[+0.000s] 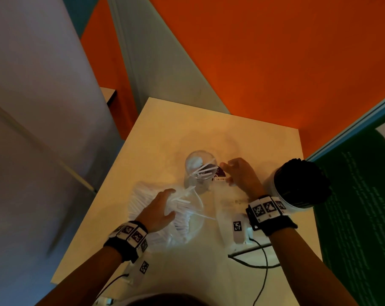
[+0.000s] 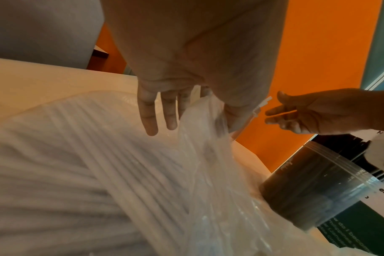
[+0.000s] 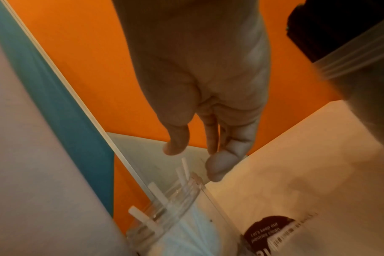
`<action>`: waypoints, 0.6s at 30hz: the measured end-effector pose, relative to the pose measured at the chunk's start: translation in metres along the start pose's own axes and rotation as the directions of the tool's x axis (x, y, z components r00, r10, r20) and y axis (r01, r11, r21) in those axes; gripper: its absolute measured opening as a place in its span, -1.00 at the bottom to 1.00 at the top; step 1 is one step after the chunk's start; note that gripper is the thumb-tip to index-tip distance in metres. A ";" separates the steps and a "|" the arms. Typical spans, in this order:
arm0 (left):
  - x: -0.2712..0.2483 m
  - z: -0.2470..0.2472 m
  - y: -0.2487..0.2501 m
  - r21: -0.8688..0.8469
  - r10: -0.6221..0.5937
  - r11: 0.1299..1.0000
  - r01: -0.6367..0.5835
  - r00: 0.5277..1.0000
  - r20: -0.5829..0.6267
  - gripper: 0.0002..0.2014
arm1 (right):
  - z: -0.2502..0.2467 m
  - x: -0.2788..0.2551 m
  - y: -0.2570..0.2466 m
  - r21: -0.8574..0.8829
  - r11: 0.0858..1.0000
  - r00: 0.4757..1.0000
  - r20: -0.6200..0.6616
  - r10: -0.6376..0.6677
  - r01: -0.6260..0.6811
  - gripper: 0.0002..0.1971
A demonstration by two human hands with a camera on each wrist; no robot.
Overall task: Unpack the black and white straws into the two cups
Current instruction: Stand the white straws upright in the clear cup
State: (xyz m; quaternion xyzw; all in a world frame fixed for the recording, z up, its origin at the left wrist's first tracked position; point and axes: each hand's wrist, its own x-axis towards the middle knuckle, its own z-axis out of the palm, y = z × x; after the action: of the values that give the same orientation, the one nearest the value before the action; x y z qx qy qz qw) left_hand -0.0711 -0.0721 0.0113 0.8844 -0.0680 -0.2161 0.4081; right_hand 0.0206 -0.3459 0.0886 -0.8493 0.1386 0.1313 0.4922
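A clear cup (image 1: 200, 173) stands mid-table with a few white straws (image 3: 156, 195) leaning in it. To its lower left lies a plastic bag packed with white straws (image 1: 143, 199). My left hand (image 1: 162, 206) reaches into the bag's mouth, three fingers (image 2: 149, 112) straight over the bundle (image 2: 77, 155). Plastic hides its index finger and thumb. My right hand (image 1: 237, 173) hovers just right of the cup rim. Its thumb and fingers (image 3: 215, 166) are loosely apart and hold nothing. A second cup (image 1: 297, 186) crammed with black straws stands at the table's right edge.
A flattened clear bag with a dark round label (image 3: 267, 226) lies under my right hand. The cream table (image 1: 165, 129) is small, with an orange floor beyond it. A grey wall stands on the left and a green panel (image 1: 359, 217) close on the right. Cables trail off the near edge.
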 end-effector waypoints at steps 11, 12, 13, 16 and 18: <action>-0.002 0.000 0.005 -0.068 -0.007 0.998 0.014 0.995 0.103 -0.44 | 0.107 -0.060 0.068 -0.622 0.690 0.887 0.458 -0.062 0.369 -0.68; -0.002 0.000 0.004 -0.075 -0.005 0.997 0.013 0.995 0.104 -0.44 | 0.113 -0.061 0.071 -0.671 0.632 0.894 0.441 -0.080 0.388 -0.68; -0.003 0.000 0.004 -0.082 -0.003 0.997 0.012 0.995 0.105 -0.44 | 0.117 -0.061 0.074 -0.707 0.582 0.898 0.430 -0.096 0.401 -0.67; -0.004 -0.001 0.003 -0.111 0.001 0.994 0.011 0.994 0.111 -0.43 | 0.123 -0.060 0.077 -0.748 0.525 0.904 0.413 -0.110 0.406 -0.63; -0.004 -0.002 0.003 -0.124 0.005 0.992 0.009 0.993 0.114 -0.43 | 0.124 -0.058 0.075 -0.738 0.543 0.906 0.409 -0.111 0.400 -0.63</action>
State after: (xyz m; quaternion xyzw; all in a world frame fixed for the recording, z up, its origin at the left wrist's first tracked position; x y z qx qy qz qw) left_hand -0.0737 -0.0717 0.0161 0.8435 -0.0766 -0.2706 0.4576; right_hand -0.0711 -0.2671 -0.0103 -0.9570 -0.1438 0.2385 0.0806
